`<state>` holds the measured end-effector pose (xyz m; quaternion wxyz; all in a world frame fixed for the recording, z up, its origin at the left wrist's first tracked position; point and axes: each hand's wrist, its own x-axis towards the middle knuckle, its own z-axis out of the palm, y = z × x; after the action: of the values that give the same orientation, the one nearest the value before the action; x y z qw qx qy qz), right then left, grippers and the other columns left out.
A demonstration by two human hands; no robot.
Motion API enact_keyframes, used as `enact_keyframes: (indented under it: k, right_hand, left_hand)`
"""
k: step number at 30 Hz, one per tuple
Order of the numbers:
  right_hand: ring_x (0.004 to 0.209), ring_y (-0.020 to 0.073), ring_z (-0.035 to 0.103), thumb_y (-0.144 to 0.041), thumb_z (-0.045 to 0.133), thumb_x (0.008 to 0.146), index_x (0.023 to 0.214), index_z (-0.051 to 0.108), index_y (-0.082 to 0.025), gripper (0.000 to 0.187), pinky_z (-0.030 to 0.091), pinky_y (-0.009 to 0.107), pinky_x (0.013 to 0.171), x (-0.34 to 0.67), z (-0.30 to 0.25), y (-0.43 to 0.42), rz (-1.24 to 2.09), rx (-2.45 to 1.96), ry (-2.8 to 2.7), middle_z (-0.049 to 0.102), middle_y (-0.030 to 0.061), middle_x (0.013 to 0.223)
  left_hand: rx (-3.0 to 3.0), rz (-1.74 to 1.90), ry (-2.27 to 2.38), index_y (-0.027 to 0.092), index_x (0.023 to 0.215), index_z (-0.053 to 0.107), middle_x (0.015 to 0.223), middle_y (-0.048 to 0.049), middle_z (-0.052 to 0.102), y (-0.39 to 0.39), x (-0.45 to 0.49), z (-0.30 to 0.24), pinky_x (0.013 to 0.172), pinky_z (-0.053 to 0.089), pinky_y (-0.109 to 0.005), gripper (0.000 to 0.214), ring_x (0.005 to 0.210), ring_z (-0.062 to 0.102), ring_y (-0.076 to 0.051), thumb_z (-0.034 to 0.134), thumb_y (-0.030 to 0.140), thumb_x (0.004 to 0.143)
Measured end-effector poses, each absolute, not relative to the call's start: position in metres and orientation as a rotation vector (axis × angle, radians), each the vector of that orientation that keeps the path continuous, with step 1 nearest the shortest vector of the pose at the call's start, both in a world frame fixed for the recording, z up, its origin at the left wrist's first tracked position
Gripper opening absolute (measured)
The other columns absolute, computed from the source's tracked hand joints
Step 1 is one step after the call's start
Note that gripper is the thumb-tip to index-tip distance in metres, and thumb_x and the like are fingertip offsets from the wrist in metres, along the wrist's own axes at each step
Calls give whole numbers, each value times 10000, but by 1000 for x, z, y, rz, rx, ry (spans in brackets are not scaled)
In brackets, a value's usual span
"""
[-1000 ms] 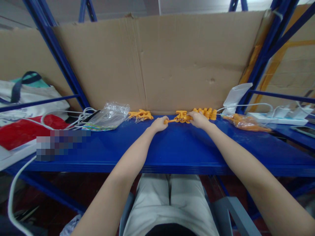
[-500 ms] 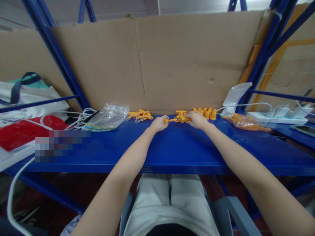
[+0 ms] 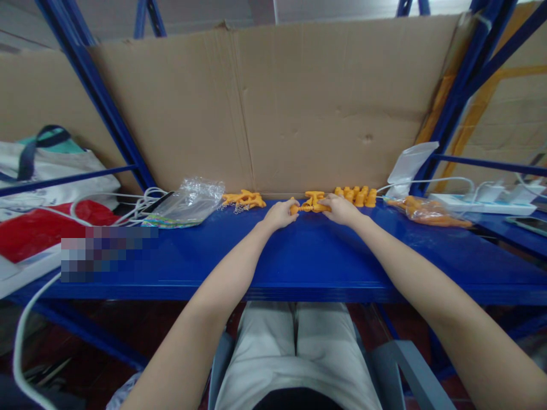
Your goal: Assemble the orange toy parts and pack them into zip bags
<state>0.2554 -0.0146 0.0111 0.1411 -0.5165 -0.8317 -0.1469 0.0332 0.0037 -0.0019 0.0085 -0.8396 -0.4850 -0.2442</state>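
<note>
My left hand (image 3: 281,214) is closed on an orange plastic piece with a rounded end (image 3: 294,210); a thin shaft runs from it to the right. Facing it, my right hand (image 3: 341,209) pinches a second orange plastic piece (image 3: 322,208). The two pieces meet end to end or nearly so, just above the blue tabletop; whether they are joined I cannot tell. Right behind them lies an orange T-shaped piece (image 3: 315,195). Beyond my right hand stand several stubby orange pieces (image 3: 359,197) in rows. Orange parts with small metal chains (image 3: 244,200) lie left of my left hand.
A tall cardboard sheet (image 3: 299,108) closes off the back of the blue table (image 3: 307,256). To the left are a clear plastic bag (image 3: 188,202), white cables (image 3: 141,205) and a red item (image 3: 55,228). Bagged orange parts (image 3: 427,212) and a white power strip (image 3: 470,204) lie right.
My left hand has shifted slightly right with its orange piece, narrowing the gap between my hands. The shaft between the pieces shows less. My right hand stays nearly still.
</note>
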Motion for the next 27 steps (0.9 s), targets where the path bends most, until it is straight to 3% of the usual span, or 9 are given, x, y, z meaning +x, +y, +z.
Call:
enact_keyframes:
  k: [10,22,27]
  right_hand:
    - [896,230,633,-228,512,892,1139,688,-148,314,478,337,839,252,13,-20,-414,-1557,-2431,637,139,1059]
    - [999,237,617,-240,548,877,1227,659,-165,375,472,349,905,265,5,-2,-279,-1298,-2413,635,138,1115]
    - [1019,250,615,-227,579,849,1174,687,-159,350,477,367,901,269,0,7,-237,-1163,-2369,644,144,1111]
  left_hand:
    - [-2640,-728,-1498,219,1142,628,776,-7,695,2,33,-1,733,474,-261,334,762,656,-177,612,212,809]
    - [-2652,-771,-1503,217,1129,618,760,-7,681,1,32,1,745,474,-264,311,770,653,-181,617,220,819]
    - [-2589,-763,-1513,200,1244,567,813,-25,694,0,32,2,756,486,-268,396,814,663,-188,585,250,852]
